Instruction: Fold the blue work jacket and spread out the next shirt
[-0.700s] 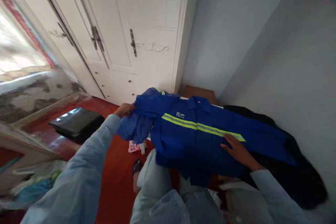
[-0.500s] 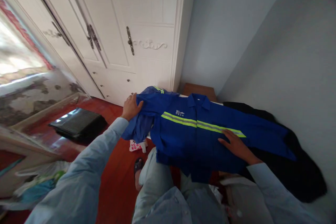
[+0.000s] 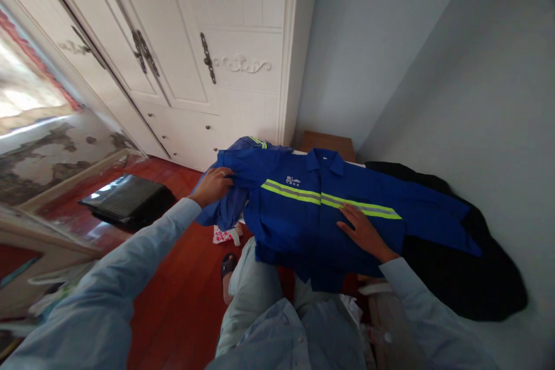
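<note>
A blue work jacket lies spread out front side up, collar away from me, with a yellow-green and grey reflective stripe across the chest and a small white logo. At its left sleeve end, my left hand has its fingers closed on the lower edge of the cloth; the fingertips are partly hidden. My right hand rests flat on the chest just below the stripe, fingers stretched out. The other sleeve reaches right over a black cloth item. Under the left sleeve lies another crumpled blue garment with a reflective stripe.
A white wardrobe stands ahead, beside a grey wall. A brown wooden surface shows behind the collar. On the red floor at left sits a black case-like object. A red-and-white bag lies under the garments.
My left hand has moved from the top of the sleeve end to its lower edge, with the fingers drawn in. My right hand has slid left along the stripe. The view has shifted slightly.
</note>
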The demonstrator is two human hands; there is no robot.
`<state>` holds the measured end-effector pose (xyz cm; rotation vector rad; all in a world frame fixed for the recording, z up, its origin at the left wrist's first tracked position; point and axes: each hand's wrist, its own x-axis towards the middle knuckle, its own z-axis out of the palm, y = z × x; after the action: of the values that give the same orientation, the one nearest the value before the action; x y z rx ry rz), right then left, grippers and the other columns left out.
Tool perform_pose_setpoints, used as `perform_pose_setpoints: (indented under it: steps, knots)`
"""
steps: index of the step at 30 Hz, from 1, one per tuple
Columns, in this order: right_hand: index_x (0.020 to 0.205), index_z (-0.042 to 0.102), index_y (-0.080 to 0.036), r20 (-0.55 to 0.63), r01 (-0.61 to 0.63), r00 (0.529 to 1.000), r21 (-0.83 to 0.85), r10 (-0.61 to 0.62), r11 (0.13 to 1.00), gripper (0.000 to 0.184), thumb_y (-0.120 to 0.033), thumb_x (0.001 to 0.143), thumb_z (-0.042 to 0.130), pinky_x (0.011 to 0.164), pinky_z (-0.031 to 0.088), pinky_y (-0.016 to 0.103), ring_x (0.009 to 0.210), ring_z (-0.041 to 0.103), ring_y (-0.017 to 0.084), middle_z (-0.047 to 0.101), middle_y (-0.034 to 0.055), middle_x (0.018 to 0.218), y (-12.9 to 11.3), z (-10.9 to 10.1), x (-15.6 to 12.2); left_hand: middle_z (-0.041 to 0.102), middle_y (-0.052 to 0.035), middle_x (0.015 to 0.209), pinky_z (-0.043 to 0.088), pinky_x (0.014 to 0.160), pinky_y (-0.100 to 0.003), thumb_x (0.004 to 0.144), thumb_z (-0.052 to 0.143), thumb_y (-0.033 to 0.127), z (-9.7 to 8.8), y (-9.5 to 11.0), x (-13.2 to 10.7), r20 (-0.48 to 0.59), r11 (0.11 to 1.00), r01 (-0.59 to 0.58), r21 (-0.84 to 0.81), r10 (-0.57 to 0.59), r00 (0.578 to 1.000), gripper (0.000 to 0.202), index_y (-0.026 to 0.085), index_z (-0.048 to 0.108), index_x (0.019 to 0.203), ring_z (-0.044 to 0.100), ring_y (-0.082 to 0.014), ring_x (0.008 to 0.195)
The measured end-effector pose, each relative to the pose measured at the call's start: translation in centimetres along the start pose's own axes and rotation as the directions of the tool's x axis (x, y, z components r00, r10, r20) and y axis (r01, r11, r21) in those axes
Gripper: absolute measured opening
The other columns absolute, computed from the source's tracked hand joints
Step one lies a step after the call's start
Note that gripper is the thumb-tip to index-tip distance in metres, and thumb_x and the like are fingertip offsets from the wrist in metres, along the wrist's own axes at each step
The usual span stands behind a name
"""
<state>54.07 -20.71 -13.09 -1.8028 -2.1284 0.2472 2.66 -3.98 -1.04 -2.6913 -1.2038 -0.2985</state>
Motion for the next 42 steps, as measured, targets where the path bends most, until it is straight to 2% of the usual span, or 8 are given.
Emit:
perform_pose_setpoints:
  steps: [3,6,10,14,18,25,35,42]
  knots:
    - [0.146,0.053,-0.022,0.012,-0.014,1.000,0.037,0.014,0.999,0.068,-0.066,0.097,0.037,0.122,0.029,0.058,0.148,0.036,0.033,0.045,0.0132,0.156,0.3,-0.2,0.3,0.071,-0.0132,0.122,0.051,0.102,-0.047,0.090,0.045,0.024,-1.3,1.5,1.6,-0.112,0.993,0.046,-0.112,-0.059,0.992,0.034,0.018,0.077,0.097,0.065,-0.0277,0.117]
    - [0.151,0.048,-0.020,0.018,0.011,1.000,0.051,-0.012,0.999,0.070,-0.066,0.098,0.038,0.120,0.030,0.058,0.147,0.038,0.034,0.045,0.0158,0.155,-2.0,-0.2,2.3,0.067,-0.0127,0.132,0.047,0.109,-0.043,0.097,0.042,0.036,-0.9,5.2,4.5,-0.136,0.980,-0.051,-0.195,0.025,0.990,0.042,0.016,0.067,0.124,0.059,-0.0238,0.129]
    - [0.153,0.043,-0.015,0.043,0.097,0.994,0.010,-0.097,0.995,0.074,-0.065,0.099,0.035,0.123,0.026,0.054,0.150,0.031,0.032,0.038,0.0173,0.160,-7.6,0.7,6.6,0.044,-0.0178,0.156,0.035,0.121,-0.044,0.098,0.041,0.049,3.0,11.7,8.6,-0.010,0.949,-0.171,-0.266,0.175,0.985,0.063,0.010,0.045,0.147,0.033,-0.0264,0.150]
    - [0.157,0.034,-0.013,0.130,0.099,0.988,-0.070,-0.089,0.993,0.075,-0.062,0.101,0.030,0.124,0.019,0.053,0.153,0.025,0.030,0.033,0.0169,0.162,-9.8,1.2,9.2,0.033,-0.0191,0.162,0.026,0.124,-0.052,0.098,0.040,0.053,7.8,15.3,9.9,0.166,0.968,-0.080,-0.236,0.121,0.979,0.070,0.009,0.039,0.152,0.026,-0.0314,0.153]
    - [0.160,0.026,-0.012,0.161,-0.012,0.986,-0.143,0.035,0.990,0.079,-0.064,0.101,0.023,0.125,0.017,0.051,0.155,0.019,0.028,0.025,0.0156,0.165,-5.7,-0.1,7.6,0.037,-0.0175,0.160,0.025,0.125,-0.048,0.099,0.035,0.055,10.1,14.1,8.9,0.140,0.981,0.019,-0.192,0.008,0.990,0.068,0.012,0.042,0.151,0.031,-0.0297,0.151]
    - [0.161,0.024,-0.012,0.201,-0.235,0.932,-0.295,0.301,0.926,0.086,-0.070,0.098,0.017,0.124,0.017,0.054,0.155,0.016,0.031,0.020,0.0170,0.167,3.6,-4.8,2.7,0.039,-0.0232,0.157,0.026,0.123,-0.052,0.098,0.031,0.053,9.9,12.9,7.4,0.057,0.974,0.202,-0.102,-0.197,0.979,0.071,0.005,0.047,0.147,0.032,-0.0349,0.150]
    - [0.157,0.034,-0.013,0.099,-0.292,0.940,-0.270,0.328,0.918,0.088,-0.075,0.095,0.021,0.122,0.020,0.059,0.153,0.021,0.034,0.027,0.0202,0.164,6.5,-5.6,-1.9,0.042,-0.0283,0.154,0.025,0.120,-0.060,0.094,0.029,0.064,7.7,13.4,4.8,0.051,0.902,0.431,-0.017,-0.430,0.901,0.085,0.001,0.044,0.148,0.036,-0.0417,0.147]
    - [0.155,0.037,-0.010,0.085,-0.442,0.868,-0.321,0.490,0.838,0.081,-0.066,0.098,0.026,0.120,0.026,0.058,0.152,0.026,0.035,0.030,0.0214,0.162,12.1,-8.4,-7.2,0.037,-0.0291,0.157,0.030,0.116,-0.063,0.092,0.031,0.066,5.2,12.2,1.6,0.145,0.827,0.562,0.018,-0.559,0.817,0.087,0.001,0.041,0.149,0.031,-0.0430,0.148]
